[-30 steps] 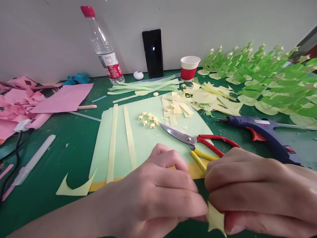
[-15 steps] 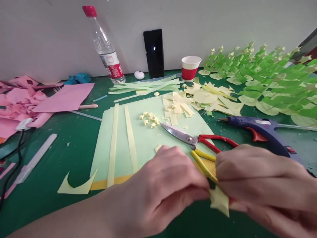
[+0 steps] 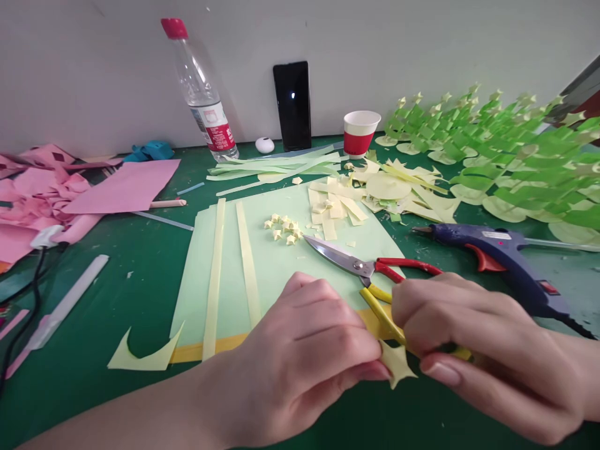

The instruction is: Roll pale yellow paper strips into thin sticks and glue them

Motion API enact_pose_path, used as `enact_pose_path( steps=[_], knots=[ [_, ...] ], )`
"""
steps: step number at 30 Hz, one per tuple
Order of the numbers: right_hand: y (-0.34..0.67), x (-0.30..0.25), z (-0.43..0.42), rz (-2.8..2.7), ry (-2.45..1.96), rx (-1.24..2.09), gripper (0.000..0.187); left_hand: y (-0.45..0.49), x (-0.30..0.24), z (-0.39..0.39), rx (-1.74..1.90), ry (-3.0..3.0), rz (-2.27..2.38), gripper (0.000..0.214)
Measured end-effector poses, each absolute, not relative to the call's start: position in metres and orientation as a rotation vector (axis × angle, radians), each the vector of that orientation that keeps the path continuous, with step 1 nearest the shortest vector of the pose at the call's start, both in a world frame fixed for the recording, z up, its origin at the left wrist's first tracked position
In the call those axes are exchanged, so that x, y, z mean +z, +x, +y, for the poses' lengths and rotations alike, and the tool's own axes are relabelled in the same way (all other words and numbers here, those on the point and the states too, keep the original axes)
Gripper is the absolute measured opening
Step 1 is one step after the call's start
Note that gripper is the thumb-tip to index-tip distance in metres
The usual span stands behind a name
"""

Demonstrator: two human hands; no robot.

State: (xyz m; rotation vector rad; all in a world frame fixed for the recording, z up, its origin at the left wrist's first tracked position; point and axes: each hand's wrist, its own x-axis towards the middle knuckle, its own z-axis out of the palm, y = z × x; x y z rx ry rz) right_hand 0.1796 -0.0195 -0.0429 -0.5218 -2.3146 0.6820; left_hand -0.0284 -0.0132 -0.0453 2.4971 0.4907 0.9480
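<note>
My left hand (image 3: 323,356) is closed, pinching a pale yellow folded paper star (image 3: 396,364) between thumb and fingertips. My right hand (image 3: 482,350) hovers just right of the star, its fingers curled and its thumb apart from them, with nothing visible between. Behind my hands lie scissors (image 3: 359,265) with red and yellow handles, partly hidden by my right hand. A cluster of small paper stars (image 3: 284,229) rests on pale green sheets (image 3: 276,281), near the scissors' tip. Two long pale yellow paper strips (image 3: 215,269) lie on the sheets to the left.
A blue glue gun (image 3: 497,250) lies to the right, before rows of green paper plants (image 3: 510,156). Yellow scraps (image 3: 389,181), a paper cup (image 3: 360,134), a phone (image 3: 292,106) and a bottle (image 3: 206,106) stand or lie behind. Pink paper (image 3: 126,184) covers the left.
The star has moved slightly up and left with my left hand. My right hand's thumb and fingers have parted, and the star sits clear of them.
</note>
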Motion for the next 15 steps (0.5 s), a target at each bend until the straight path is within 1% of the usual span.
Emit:
enact_pose_path(
  steps=[2,7,11,12,13,14,15],
  knots=[
    [0.179,-0.039,-0.015,-2.301,-0.514,0.831,0.022,-0.028,-0.045,-0.014,0.919,2.454,0.480,0.024],
    [0.178,-0.038,-0.012,-2.288,-0.402,1.059,0.025,-0.024,-0.042,-0.017,0.907,2.341,0.463,0.029],
    [0.175,-0.037,-0.019,-2.209,-0.400,1.071,0.023,-0.018,-0.041,-0.022,1.025,2.225,0.443,0.032],
    [0.174,-0.037,-0.021,-2.192,-0.402,1.067,0.024,-0.017,-0.042,-0.023,0.979,2.218,0.519,0.033],
    [0.174,-0.036,-0.023,-2.181,-0.410,1.072,0.025,-0.016,-0.042,-0.024,1.007,2.213,0.514,0.033],
    [0.173,-0.036,-0.025,-2.165,-0.411,1.098,0.026,-0.015,-0.043,-0.024,1.122,2.233,0.391,0.036],
    [0.173,-0.036,-0.027,-2.139,-0.430,1.150,0.027,-0.015,-0.044,-0.024,1.093,2.216,0.427,0.035]
  ],
)
